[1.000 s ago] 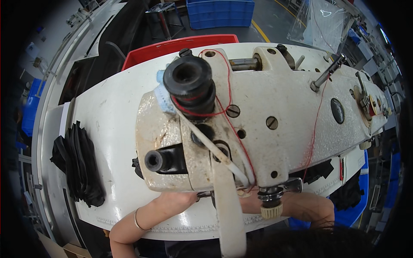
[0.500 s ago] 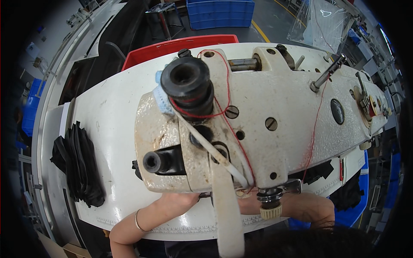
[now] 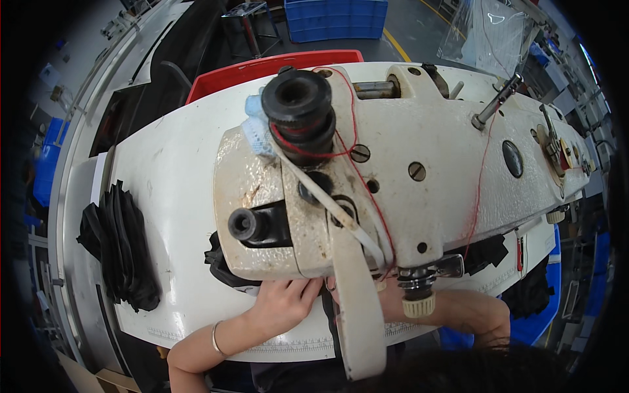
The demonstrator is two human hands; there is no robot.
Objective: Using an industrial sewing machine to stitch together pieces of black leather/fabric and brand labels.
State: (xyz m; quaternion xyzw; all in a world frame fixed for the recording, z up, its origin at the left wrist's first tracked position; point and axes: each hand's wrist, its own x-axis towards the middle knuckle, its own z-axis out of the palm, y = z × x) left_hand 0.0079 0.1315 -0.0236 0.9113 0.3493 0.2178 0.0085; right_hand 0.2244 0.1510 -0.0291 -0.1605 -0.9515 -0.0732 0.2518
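Observation:
A white sewing machine head point(image 3: 452, 190) with red thread fills the middle and hides much of the work beneath it. My left hand point(image 3: 285, 304) is in front of its left end, fingers bent and close together, at a narrow black cloth strip point(image 3: 330, 321); its fingertips are partly covered. More black cloth point(image 3: 221, 263) shows from under the machine's left end. My right hand point(image 3: 388, 300) is mostly behind the pale lever point(image 3: 357, 308) and the thread tension knob point(image 3: 419, 306), so its fingers cannot be made out.
A stack of folded black cloth pieces point(image 3: 121, 249) lies on the white table point(image 3: 180, 196) at the left. Behind the table stand a red bin point(image 3: 275, 63) and a blue crate point(image 3: 335, 19). More black cloth point(image 3: 531, 291) hangs over a blue bin point(image 3: 555, 288) at the right.
The machine appears slightly farther right and higher in view. My left hand's bent fingers have come into sight, and more black cloth shows beside the machine, with the strip now visible.

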